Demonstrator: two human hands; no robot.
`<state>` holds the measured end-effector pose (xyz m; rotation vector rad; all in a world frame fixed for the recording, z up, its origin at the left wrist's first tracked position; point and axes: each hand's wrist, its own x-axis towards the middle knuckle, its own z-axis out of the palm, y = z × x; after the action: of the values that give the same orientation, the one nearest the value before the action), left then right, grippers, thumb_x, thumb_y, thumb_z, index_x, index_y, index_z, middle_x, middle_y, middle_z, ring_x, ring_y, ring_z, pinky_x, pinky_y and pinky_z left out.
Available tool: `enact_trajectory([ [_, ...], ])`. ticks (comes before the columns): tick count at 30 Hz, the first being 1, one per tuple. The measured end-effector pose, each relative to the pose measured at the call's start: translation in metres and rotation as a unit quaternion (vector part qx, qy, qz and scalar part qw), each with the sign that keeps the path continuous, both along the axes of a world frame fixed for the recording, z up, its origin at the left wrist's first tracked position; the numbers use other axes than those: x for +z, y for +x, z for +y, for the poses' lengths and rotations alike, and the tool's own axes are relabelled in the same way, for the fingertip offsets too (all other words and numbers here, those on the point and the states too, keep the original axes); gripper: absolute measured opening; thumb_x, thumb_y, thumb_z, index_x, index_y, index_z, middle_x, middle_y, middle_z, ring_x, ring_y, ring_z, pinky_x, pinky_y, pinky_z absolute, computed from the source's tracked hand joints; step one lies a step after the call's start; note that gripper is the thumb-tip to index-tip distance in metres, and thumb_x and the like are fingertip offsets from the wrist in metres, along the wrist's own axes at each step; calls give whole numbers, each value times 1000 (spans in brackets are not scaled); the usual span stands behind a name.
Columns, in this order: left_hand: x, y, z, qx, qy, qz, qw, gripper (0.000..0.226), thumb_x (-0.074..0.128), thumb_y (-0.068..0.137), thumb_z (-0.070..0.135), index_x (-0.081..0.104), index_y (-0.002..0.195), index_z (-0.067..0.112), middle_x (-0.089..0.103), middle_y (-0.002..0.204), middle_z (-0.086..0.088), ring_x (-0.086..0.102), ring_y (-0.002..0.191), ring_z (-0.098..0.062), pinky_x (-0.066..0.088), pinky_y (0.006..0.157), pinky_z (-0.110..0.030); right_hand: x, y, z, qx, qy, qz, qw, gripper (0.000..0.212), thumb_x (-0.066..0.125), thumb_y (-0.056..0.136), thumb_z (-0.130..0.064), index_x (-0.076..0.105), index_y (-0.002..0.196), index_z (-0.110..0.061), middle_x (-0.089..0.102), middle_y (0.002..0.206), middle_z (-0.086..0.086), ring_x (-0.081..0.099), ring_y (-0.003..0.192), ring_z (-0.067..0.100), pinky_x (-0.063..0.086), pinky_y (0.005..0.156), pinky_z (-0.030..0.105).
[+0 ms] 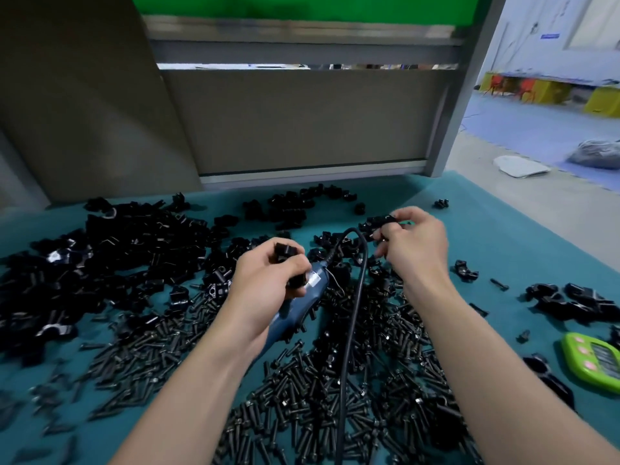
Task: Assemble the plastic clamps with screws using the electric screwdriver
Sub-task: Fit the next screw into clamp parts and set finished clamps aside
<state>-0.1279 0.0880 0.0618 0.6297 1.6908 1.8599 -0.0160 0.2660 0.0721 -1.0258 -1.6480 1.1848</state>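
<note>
Teal bench mat before a grey partition panel, head view. Loose black machine screws are heaped towards the front, and black plastic clamp halves are piled at the left and back.

Risk one: the black power cord loops up between the two wrists and trails across the screw heap. A pull on the blue-bodied electric screwdriver would likely scatter screws or snag the right forearm.

Risk two, in my judgement: the left hand carries tool and part together, so either could slip.

Left hand: fingers curled round a black clamp piece, with the screwdriver lying under the palm and its tip hidden.

Right hand: further back over the bench, thumb and fingers pinching another black clamp part. A small green item at its fingertips cannot be identified.

Green plastic timer sits at the right edge
</note>
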Motion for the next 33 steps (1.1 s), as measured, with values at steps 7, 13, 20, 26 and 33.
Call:
enact_trajectory([
  [7, -3, 15, -66, 10, -2, 50, 999, 31, 65, 91, -7, 69, 74, 19, 63, 70, -3, 57, 60, -16, 47, 49, -25, 13, -9, -125, 202, 23, 39, 978, 22, 69, 86, -9, 73, 86, -31, 75, 67, 0, 72, 60, 19, 55, 53, 33],
  [13, -16, 5, -132, 50, -39, 153, 986, 20, 78, 78, 42, 71, 85, 24, 69, 73, 0, 63, 66, -14, 51, 62, -27, -13, -28, -184, 294, 22, 25, 955, 40, 59, 90, 9, 78, 89, -26, 78, 86, -12, 74, 84, 5, 59, 74, 19],
  [20, -33, -8, -158, 65, -45, 143, 987, 36, 74, 73, 52, 73, 96, 24, 72, 76, 3, 65, 69, -11, 54, 68, -35, -30, -27, -202, 344, 4, 21, 939, 48, 60, 92, 12, 79, 102, -31, 79, 98, -9, 75, 98, 12, 61, 90, 34],
  [26, -39, -9, -159, 114, -72, 205, 969, 34, 77, 69, 52, 71, 98, 33, 73, 82, 12, 68, 72, -4, 53, 63, -19, -37, -28, -204, 329, 5, 12, 944, 47, 75, 85, 6, 79, 99, -39, 80, 89, -11, 76, 87, 10, 64, 80, 31],
  [33, -42, -10, -155, 145, -34, 201, 968, 16, 77, 76, 27, 74, 89, 37, 76, 85, 11, 71, 80, -7, 57, 74, -29, -40, -28, -204, 379, -42, 25, 924, 43, 75, 83, 8, 81, 98, -32, 80, 90, -2, 77, 83, 17, 62, 78, 32],
])
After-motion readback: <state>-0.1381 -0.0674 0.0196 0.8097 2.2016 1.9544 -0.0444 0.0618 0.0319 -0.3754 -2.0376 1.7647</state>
